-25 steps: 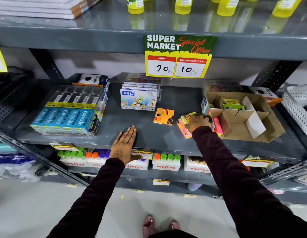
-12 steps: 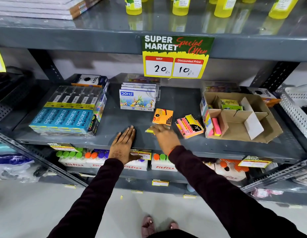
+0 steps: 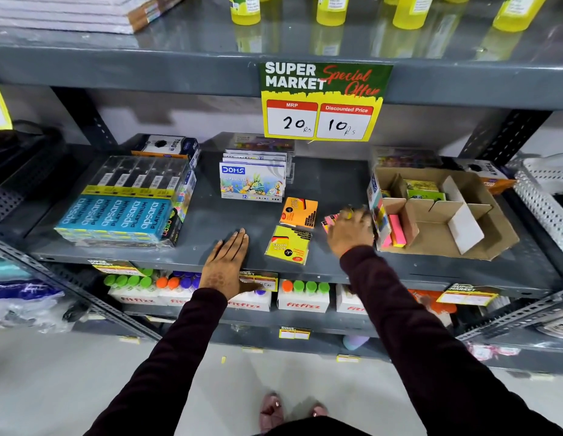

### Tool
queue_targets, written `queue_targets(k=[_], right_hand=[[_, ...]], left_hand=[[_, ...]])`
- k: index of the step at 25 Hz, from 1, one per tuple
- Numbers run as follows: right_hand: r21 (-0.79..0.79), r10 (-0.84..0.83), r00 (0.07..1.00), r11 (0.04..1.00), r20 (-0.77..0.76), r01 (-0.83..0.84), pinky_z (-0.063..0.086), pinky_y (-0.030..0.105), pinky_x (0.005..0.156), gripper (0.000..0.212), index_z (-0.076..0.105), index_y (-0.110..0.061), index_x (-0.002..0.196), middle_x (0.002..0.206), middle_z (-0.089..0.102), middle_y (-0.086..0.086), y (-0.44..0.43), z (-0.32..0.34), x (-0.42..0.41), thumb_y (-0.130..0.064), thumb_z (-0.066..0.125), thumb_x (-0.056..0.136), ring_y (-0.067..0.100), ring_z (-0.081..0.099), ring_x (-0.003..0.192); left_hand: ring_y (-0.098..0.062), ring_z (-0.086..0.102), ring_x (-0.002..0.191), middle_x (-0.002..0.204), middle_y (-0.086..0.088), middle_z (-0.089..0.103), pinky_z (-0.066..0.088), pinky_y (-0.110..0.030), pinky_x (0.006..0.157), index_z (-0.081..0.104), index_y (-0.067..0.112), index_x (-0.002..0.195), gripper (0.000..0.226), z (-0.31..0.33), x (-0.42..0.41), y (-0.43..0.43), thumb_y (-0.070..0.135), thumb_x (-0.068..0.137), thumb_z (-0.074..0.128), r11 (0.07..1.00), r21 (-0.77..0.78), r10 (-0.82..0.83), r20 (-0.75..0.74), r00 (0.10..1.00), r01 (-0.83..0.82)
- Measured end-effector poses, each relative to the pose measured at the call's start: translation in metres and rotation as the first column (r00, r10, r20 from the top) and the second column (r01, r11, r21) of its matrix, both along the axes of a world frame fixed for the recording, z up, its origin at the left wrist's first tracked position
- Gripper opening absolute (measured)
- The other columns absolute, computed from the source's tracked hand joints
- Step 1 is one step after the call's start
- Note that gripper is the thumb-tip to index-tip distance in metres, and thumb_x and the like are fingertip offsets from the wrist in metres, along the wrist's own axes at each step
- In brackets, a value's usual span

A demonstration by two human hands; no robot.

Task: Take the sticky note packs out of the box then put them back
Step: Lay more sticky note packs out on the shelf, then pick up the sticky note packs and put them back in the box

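Right hand reaches over pink packs.

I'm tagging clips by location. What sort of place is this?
Most likely the stationery aisle of a supermarket or shop. A "Super Market Special Offer" price sign hangs on a grey metal shelf, which holds retail packs such as Apsara pencil boxes and sticky note packs.

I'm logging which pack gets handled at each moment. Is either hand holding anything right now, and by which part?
The left hand lies flat on the shelf, holding nothing. The right hand covers the pink packs; motion blur hides whether it has a grip.
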State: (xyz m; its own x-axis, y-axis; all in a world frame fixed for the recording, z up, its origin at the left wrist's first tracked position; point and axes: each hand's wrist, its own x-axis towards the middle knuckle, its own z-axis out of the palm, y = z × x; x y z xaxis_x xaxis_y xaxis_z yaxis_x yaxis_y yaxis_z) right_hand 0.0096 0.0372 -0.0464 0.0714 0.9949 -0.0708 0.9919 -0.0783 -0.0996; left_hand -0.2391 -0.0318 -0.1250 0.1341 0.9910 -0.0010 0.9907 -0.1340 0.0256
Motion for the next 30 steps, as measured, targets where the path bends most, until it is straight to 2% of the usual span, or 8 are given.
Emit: queue_targets(k=[4,7,11,14,19,23,27,30], right_hand=[[-0.1,-0.101,0.995,0.99,-0.015,0.099,0.039,0.047,0.11,0.055,0.029,0.008,0.142,0.144,0.04,0.026,0.014,0.01,0.021,-0.018,0.049,0.098,0.041,0.039,0.134],[0.007,-0.073,0.997,0.997,-0.016,0.073,0.043,0.043,0.104,0.05,0.047,0.004,0.13,0.138,0.043,0.025,0.016,0.017,0.019,-0.022,0.062,0.091,0.04,0.043,0.129],[0.173,0.013,0.984,0.985,-0.177,0.018,0.05,0.037,0.09,0.026,0.061,-0.003,0.117,0.119,0.064,0.022,0.039,0.031,0.015,-0.014,0.053,0.095,0.036,0.061,0.112],[0.261,0.044,0.983,0.965,-0.178,0.004,0.053,0.038,0.089,0.032,0.061,-0.01,0.123,0.118,0.066,0.021,0.061,0.033,0.016,-0.003,0.048,0.095,0.036,0.063,0.11],[-0.092,0.208,0.975,0.972,-0.078,-0.214,0.034,0.04,0.111,0.043,0.05,-0.016,0.137,0.144,0.049,0.015,0.069,0.003,0.024,-0.005,0.04,0.097,0.034,0.048,0.129],[-0.08,0.139,0.972,0.984,-0.188,-0.157,0.039,0.039,0.107,0.036,0.052,-0.001,0.13,0.14,0.05,0.021,0.064,0.01,0.024,-0.013,0.034,0.1,0.035,0.05,0.126],[-0.101,0.019,0.99,0.994,-0.137,-0.033,0.045,0.037,0.1,0.038,0.06,0.002,0.114,0.12,0.064,0.023,0.043,0.013,0.037,-0.029,0.055,0.092,0.035,0.06,0.113],[-0.174,-0.003,0.996,0.985,-0.091,-0.013,0.047,0.04,0.099,0.05,0.06,0.0,0.115,0.124,0.06,0.021,0.021,0.01,0.036,-0.037,0.068,0.083,0.036,0.057,0.116]], left_hand=[[-0.017,0.0,0.145,0.157,-0.003,-0.002,-0.002,-0.034,0.116,0.0,0.013,0.146,0.114,0.0,0.0,0.0,0.065,0.067,0.064,1.0,0.009,0.005,0.026,1.0,-0.006],[-0.016,-0.002,0.143,0.15,0.002,-0.01,0.0,-0.035,0.117,0.0,0.013,0.146,0.111,0.001,0.001,-0.001,0.061,0.069,0.064,1.0,0.007,0.005,0.043,0.999,-0.005],[-0.018,0.003,0.145,0.156,-0.002,-0.006,0.002,-0.035,0.118,-0.004,0.012,0.145,0.112,0.0,0.0,-0.001,0.06,0.07,0.065,1.0,0.004,0.008,-0.006,1.0,-0.008],[-0.019,0.002,0.145,0.157,-0.003,-0.004,0.001,-0.036,0.118,-0.001,0.013,0.146,0.117,0.001,0.0,-0.001,0.072,0.065,0.06,1.0,-0.009,0.008,0.016,1.0,-0.008],[-0.018,0.001,0.146,0.159,-0.004,-0.001,-0.004,-0.035,0.117,-0.002,0.015,0.146,0.115,0.002,0.0,0.0,0.073,0.066,0.058,1.0,-0.01,0.005,0.067,0.998,-0.004],[-0.017,0.001,0.146,0.159,-0.004,-0.001,-0.004,-0.035,0.117,-0.003,0.015,0.146,0.115,0.001,0.0,0.0,0.075,0.066,0.055,1.0,0.0,0.009,0.054,0.998,-0.009],[-0.017,0.0,0.146,0.159,-0.003,-0.003,-0.005,-0.034,0.117,-0.006,0.015,0.146,0.116,0.0,0.001,0.0,0.077,0.066,0.053,1.0,0.004,0.019,0.023,1.0,-0.019],[-0.017,0.001,0.146,0.159,-0.004,0.0,-0.003,-0.035,0.117,-0.003,0.014,0.146,0.117,0.001,0.002,0.0,0.079,0.065,0.051,1.0,0.007,0.022,0.022,1.0,-0.022]])
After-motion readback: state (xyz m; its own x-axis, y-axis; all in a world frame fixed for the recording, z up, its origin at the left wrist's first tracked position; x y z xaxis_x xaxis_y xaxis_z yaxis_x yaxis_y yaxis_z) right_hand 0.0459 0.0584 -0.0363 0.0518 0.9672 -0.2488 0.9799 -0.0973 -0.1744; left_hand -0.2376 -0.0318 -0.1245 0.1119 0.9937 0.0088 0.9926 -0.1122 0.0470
